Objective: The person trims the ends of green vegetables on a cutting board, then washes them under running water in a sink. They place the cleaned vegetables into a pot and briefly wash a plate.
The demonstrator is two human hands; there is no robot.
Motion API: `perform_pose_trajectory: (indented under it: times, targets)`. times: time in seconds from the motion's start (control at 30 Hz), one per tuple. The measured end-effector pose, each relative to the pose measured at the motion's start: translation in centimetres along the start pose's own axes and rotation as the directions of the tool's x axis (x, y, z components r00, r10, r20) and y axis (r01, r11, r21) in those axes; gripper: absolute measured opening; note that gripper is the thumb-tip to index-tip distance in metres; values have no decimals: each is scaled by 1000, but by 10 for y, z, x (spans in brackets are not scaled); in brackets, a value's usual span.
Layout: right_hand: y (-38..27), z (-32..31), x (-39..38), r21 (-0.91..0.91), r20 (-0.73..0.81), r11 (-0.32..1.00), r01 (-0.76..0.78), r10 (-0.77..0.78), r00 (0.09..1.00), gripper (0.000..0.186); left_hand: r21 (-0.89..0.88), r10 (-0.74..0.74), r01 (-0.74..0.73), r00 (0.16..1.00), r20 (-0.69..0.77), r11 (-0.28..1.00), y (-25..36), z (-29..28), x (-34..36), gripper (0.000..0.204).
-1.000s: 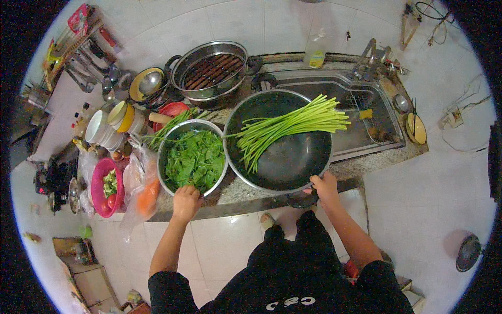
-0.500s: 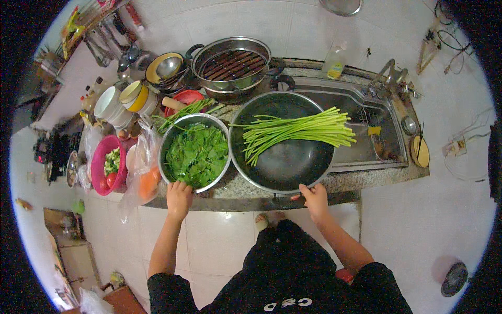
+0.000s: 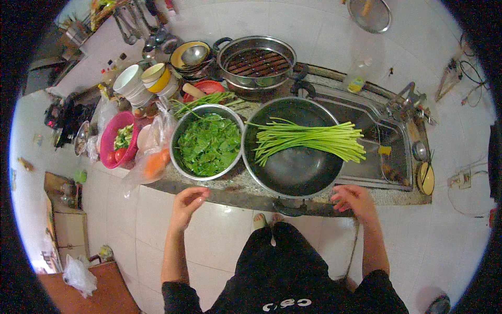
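Observation:
My left hand point(image 3: 189, 204) hovers just off the counter's front edge, below a steel basin point(image 3: 175, 162) of green leaves point(image 3: 209, 144) in water. Its fingers are loosely bent, with nothing in them. My right hand point(image 3: 356, 203) is in the air by the lower right rim of a large dark wok point(image 3: 298, 170). Its fingers are slightly apart and hold nothing. Across the wok lies a bundle of long green stalks point(image 3: 314, 138), its right ends reaching past the rim over the sink. The wok stands beside the basin, partly over the sink's left side.
A pink basket point(image 3: 111, 137) with tomatoes and chopped greens stands left, beside a clear plastic bag point(image 3: 157, 162). Behind are stacked bowls point(image 3: 130, 81), a steamer pot point(image 3: 256, 63) and more stalks point(image 3: 209, 100). The sink point(image 3: 366, 170) is on the right, with a soap bottle point(image 3: 358, 76) behind.
My left hand has let go of the basin's rim, and my right hand has left the wok's rim and moved right. The whole view has shifted slightly.

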State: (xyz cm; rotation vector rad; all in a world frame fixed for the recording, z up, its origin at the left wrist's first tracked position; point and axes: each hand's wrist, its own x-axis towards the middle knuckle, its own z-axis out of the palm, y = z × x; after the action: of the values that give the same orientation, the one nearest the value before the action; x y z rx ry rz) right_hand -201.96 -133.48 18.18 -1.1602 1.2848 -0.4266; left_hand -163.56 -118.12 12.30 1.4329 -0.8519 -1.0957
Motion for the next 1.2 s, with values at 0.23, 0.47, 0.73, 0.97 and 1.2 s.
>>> perform_pose_trajectory:
  times: [0.23,0.47,0.73,0.97,1.2]
  targets:
    - [-59,93,75,-149,44,863,482,-482,875,15,887,141,-206,977,162,414,-56,-35,-48,13]
    - [-106,286,226,-723,282,265,637,-729,624,18,711,-108,192,981,-162,676,-109,-103,-121,11]
    - [-98,336,298,-852,398,-55,521,-713,576,9,484,-292,558,803,-519,674,-141,-228,-220,14]
    - [-161,339,322,-881,453,-251,402,-696,558,12,517,-263,473,864,-429,713,-151,-271,-161,15]
    - [-201,381,288,-878,349,23,479,-654,671,18,154,-415,588,710,-569,794,-200,-338,-182,11]
